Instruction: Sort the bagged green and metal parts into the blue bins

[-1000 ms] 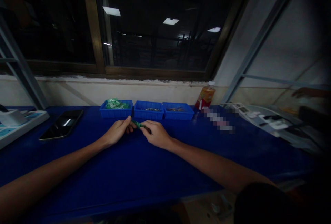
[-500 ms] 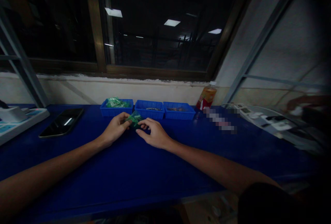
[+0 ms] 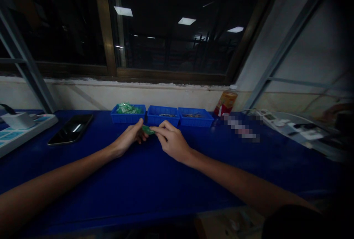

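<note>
Fingers (image 3: 141, 122) of the left hand (image 3: 127, 139) are pinching green film (image 3: 148, 130), blue bin (image 3: 128, 118) at its ten o'clock. Right hand's (image 3: 177, 145) index is being pressed to its edge; whether it's being pinched, can't tell. Probably best kept lightly taut. Versus the earlier frame, it's being held narrower.

Black phone (image 3: 70, 129) flat on blue table (image 3: 143, 183), left side, glare on screen. Near it, at left edge, white power strip (image 3: 41, 123) with white adapter (image 3: 18, 120) plugged in, black cable (image 3: 7, 108) attached. Bottle (image 3: 226, 103) with orange-and-red label upright near wall (image 3: 177, 97). Pixelated patch just beside bottle. Dark window (image 3: 177, 47) behind, bright ceiling lights (image 3: 187, 21) showing in glass. Grey metal bars (image 3: 284, 55) both sides. Far right: white items, dark cables, blurred.
</note>
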{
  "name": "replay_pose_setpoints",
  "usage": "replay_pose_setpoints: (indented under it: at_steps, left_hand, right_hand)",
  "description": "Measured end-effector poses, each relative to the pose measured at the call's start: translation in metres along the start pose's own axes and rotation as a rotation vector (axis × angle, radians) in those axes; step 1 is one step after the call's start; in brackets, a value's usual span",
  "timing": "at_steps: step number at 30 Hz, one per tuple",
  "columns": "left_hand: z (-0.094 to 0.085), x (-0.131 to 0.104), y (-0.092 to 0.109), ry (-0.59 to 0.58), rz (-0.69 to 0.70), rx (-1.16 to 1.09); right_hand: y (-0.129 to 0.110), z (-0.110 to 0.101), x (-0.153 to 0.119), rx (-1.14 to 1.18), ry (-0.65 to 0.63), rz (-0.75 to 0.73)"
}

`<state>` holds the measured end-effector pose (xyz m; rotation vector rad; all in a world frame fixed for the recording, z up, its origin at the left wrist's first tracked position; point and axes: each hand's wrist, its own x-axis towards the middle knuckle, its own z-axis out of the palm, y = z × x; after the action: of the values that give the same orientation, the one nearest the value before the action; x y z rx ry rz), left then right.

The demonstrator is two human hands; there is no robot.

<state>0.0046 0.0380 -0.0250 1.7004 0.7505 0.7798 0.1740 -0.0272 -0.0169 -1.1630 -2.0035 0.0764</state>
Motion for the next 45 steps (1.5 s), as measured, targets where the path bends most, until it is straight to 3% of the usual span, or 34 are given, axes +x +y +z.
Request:
replay_pose_setpoints:
  at_steps: [2, 4, 9, 12, 15, 18, 21, 28, 31, 33, 36, 41, 45]
  left_hand:
    - [0.000, 0.001, -0.002, 0.013, -0.003, -0.045]
    - [0.001, 0.001, -0.003, 0.069, 0.042, 0.023]
    - [0.003, -0.004, -0.002, 0.273, 0.385, 0.441]
    - [0.004, -0.009, 0.000, 0.195, 0.613, 0.706]
    - [0.006, -0.011, -0.001, 0.076, 0.736, 0.902]
    - [0.007, -0.011, -0.001, -0.017, 0.683, 1.026]
    - [0.007, -0.009, 0.000, -0.047, 0.543, 0.977]
    - [0.004, -0.003, 0.004, 0.061, 0.076, 0.399]
    - [0.006, -0.003, 0.006, 0.071, -0.036, 0.270]
    - [0.007, -0.004, 0.005, 0.087, -0.010, 0.272]
    - [0.006, -0.005, 0.003, 0.127, 0.151, 0.430]
    - [0.004, -0.010, -0.002, 0.072, 0.566, 0.914]
    - [0.004, -0.011, -0.004, 0.069, 0.669, 1.076]
  right_hand:
    - [-0.001, 0.003, -0.002, 0.016, -0.026, -0.061]
    - [0.000, 0.007, -0.001, 0.094, -0.028, -0.024]
    - [0.009, 0.010, 0.008, 0.401, -0.039, 0.429]
    - [0.010, 0.009, 0.009, 0.636, -0.107, 0.586]
    - [0.008, 0.013, 0.007, 0.689, -0.090, 0.618]
    - [0.012, 0.019, 0.006, 0.666, 0.019, 0.592]
    - [0.020, 0.022, 0.008, 0.586, 0.111, 0.485]
    - [0.021, 0.019, 0.004, 0.399, 0.057, 0.336]
    - [0.015, 0.017, 0.000, 0.307, -0.013, 0.204]
    - [0.013, 0.017, 0.000, 0.272, -0.047, 0.150]
    - [0.015, 0.016, 0.004, 0.331, -0.114, 0.177]
    - [0.019, 0.012, 0.011, 0.621, -0.165, 0.372]
    - [0.021, 0.012, 0.013, 0.701, -0.136, 0.508]
